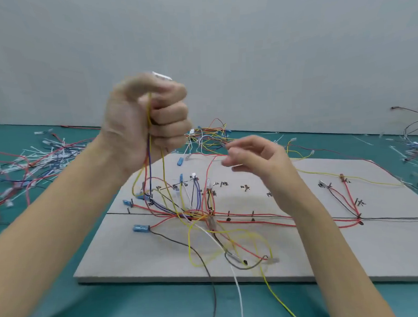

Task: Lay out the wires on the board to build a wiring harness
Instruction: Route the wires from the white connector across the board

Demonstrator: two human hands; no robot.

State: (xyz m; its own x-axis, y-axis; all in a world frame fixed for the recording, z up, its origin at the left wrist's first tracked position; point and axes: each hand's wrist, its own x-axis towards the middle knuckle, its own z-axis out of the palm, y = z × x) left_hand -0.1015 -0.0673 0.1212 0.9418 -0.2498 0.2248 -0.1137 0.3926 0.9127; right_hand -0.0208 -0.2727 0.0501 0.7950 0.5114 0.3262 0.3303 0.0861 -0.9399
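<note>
A grey wiring board (351, 255) lies on the green table, marked with lines, pegs and handwritten labels. Red, yellow, purple, black and white wires (196, 214) cross at its middle, some ending in blue connectors (141, 228). My left hand (146, 120) is raised high above the board's left part, fist curled round a bundle of yellow, purple and red wires (150, 146) that hang down to the board; a white connector (162, 75) sticks out above the fist. My right hand (258, 156) hovers over the board's far middle, fingers loosely bent and blurred, holding nothing that I can see.
Loose wires and white cable ties (35, 161) litter the table at left. Another wire bundle (209, 134) lies behind the board, and more wires (415, 135) at the far right. Yellow, white and black wires (238, 296) trail off the board's near edge. A pale wall stands behind.
</note>
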